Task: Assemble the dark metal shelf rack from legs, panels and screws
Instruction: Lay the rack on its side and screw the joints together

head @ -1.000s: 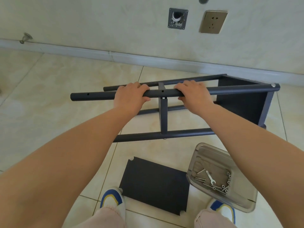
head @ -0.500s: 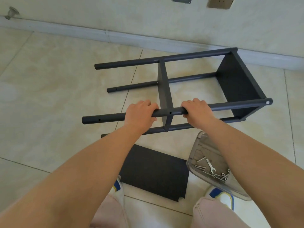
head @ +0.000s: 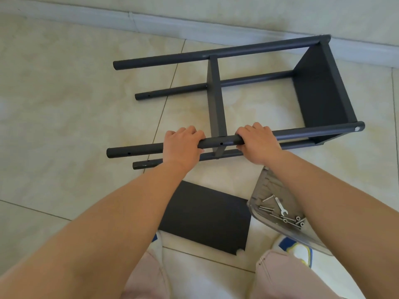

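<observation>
The dark metal rack lies on its side on the tiled floor, with two panels fixed between its tube legs. Both hands grip the near upper leg. My left hand curls round it left of the middle panel. My right hand holds it just right of that panel. A loose dark panel lies flat on the floor beneath my forearms. A clear plastic tray near my right arm holds several screws, nuts and a small wrench.
A white baseboard and wall run along the far side, close behind the rack's far leg. My shoes and knees are at the bottom edge, beside the loose panel and tray. Bare tiles lie to the left.
The rack has been tipped toward me, so its open side now faces up. My hands kept their grip on the same leg, and my view has dropped lower.
</observation>
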